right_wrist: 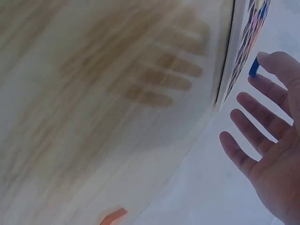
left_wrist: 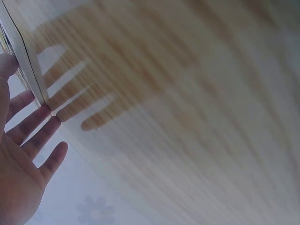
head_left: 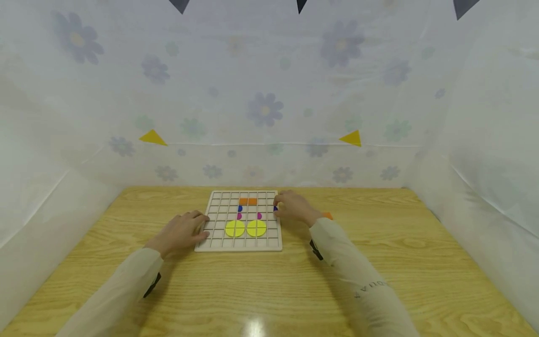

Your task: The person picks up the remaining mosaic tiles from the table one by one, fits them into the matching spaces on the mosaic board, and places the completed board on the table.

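Note:
A white grid board lies on the wooden table. Placed on it are two yellow discs, two small magenta pieces, a dark blue half-round piece and an orange strip near the top. My left hand rests along the board's left edge, fingers spread and nearly straight. At the right edge, my right hand pinches a small blue piece between thumb and index finger. Its other fingers stay spread, and most of the piece is hidden in the head view.
An orange piece lies on the table right of the board, partly hidden behind the right wrist. White flowered sheeting encloses the table's back and sides. Two yellow triangles show on the back sheet.

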`<state>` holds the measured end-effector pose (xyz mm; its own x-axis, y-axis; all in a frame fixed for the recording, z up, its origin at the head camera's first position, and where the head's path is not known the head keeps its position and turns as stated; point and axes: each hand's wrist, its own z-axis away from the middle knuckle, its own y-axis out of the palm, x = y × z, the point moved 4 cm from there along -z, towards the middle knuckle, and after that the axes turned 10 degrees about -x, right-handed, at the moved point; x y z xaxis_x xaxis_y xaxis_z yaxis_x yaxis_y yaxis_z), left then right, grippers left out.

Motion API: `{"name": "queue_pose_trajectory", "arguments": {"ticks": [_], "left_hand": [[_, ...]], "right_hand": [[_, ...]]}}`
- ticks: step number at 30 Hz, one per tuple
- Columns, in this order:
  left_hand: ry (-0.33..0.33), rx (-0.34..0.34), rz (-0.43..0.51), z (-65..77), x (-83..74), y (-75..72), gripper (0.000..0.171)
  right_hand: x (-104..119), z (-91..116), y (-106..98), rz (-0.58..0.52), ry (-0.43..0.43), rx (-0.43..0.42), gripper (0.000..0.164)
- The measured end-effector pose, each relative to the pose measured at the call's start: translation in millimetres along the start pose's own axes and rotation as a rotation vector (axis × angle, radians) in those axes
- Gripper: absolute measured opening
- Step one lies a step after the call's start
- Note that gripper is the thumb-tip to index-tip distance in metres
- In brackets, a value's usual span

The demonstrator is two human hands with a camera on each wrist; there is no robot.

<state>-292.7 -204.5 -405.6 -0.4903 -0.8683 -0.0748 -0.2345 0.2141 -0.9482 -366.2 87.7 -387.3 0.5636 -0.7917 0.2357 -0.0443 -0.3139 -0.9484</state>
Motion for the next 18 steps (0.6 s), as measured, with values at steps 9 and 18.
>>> {"name": "queue_pose_trajectory", "arguments": {"ticks": [9,18], "left_hand": [[0.002,-0.001,0.003,0.4,-2.3,0.1,0.045],[0.013,-0.012,-0.002,-0.3,-3.4,0.8,0.044]], "right_hand": [[11.9,-15.9,14.5,0.007,0.01,0.02,0.024],[21.5,-21.4,16.2,-0.006,0.049,0.023,0.024]]}}
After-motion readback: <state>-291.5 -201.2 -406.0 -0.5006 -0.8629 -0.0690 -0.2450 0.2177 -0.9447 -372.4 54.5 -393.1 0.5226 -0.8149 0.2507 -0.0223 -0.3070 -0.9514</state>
